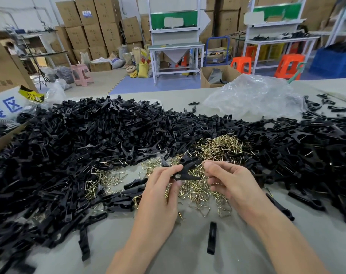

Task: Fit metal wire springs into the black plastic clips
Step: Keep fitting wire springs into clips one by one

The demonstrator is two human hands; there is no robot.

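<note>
Head view, entry one: the hands?
— Left hand (pixel 160 194), centre frame: thumb and fingers curled, pinching one black clip (pixel 186 171) held above the table (pixel 168 258). Right hand (pixel 233 184), just beside it: fingers curled, tips at the clip's right end. I cannot tell if they hold a wire spring.
— Entry two: stock?
— Brass-coloured wire springs (pixel 223 147), one loose heap under and beyond both hands. Black clip parts (pixel 79 145), a large pile across the left and middle of the frame, running on to the right edge. One single black piece (pixel 212 237), lower centre, between the forearms.
— Entry three: sundries?
— Clear plastic bag (pixel 253 95), crumpled, upper right of the table. Orange stools (pixel 241 65), on the floor beyond the table.
</note>
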